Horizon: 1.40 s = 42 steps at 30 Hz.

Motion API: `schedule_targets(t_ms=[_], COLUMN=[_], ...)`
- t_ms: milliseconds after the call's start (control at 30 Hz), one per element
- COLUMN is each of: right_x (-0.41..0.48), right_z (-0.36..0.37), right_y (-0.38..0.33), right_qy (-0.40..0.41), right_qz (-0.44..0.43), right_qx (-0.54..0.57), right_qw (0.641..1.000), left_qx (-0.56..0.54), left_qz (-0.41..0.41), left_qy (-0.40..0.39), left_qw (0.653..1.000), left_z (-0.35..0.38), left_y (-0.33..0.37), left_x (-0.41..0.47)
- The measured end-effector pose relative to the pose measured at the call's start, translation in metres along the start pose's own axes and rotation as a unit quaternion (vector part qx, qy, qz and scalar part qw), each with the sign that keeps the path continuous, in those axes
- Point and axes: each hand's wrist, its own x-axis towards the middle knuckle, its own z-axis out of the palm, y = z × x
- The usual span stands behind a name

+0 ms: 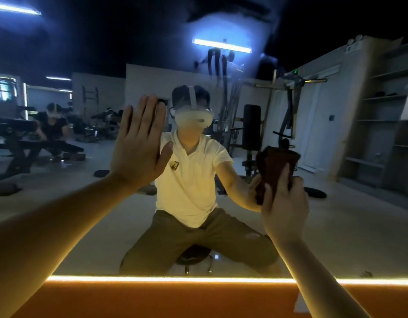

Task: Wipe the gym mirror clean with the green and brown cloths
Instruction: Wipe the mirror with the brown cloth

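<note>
The gym mirror (336, 226) fills the view in front of me. My left hand (138, 148) lies flat against the glass at upper left, fingers straight and together. My right hand (283, 203) holds the brown cloth (274, 166) against the mirror at mid right, with the bunched cloth sticking up above my fingers. I see no green cloth in view. The mirror reflects a seated person in a white shirt with a headset.
A glowing yellow light strip (175, 279) runs along the mirror's bottom edge above an orange ledge (152, 301). A white scrap (300, 304) lies on the ledge at right. Reflected gym machines, benches, shelves and another person appear in the glass.
</note>
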Motion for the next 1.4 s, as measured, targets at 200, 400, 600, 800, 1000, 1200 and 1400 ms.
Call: schedule_targets(t_ms=[200,400,600,800,1000,1200,1400], right_x=[-0.009,-0.031,0.028,0.109,0.075,0.090,0.171], right_z=[0.014,0.017,0.007,-0.009,0.011,0.009,-0.022], right_y=[-0.106,-0.164,-0.104,-0.063,-0.172,-0.218,-0.067], right_qy=[0.022,-0.020,0.021,0.105,0.072,0.038,0.115], right_qz=[0.087,-0.096,-0.078,0.109,0.043,-0.290,-0.127], right_qx=[0.076,0.146,0.146,0.172,0.107,0.045,-0.082], right_qw=[0.993,0.984,0.986,0.973,0.991,0.955,0.982], left_qx=[-0.016,-0.023,-0.034,-0.036,-0.075,-0.076,-0.042], left_qz=[0.013,0.008,0.011,0.031,0.046,0.018,-0.007], left_qy=[0.018,0.004,0.022,-0.002,-0.022,0.027,0.039], left_qw=[1.000,1.000,0.999,0.999,0.996,0.997,0.998], left_z=[0.004,0.002,0.001,-0.019,-0.038,-0.050,-0.033], left_y=[-0.004,-0.005,-0.006,-0.015,-0.030,-0.053,-0.035], left_x=[0.000,-0.001,0.000,0.007,0.011,0.045,0.083])
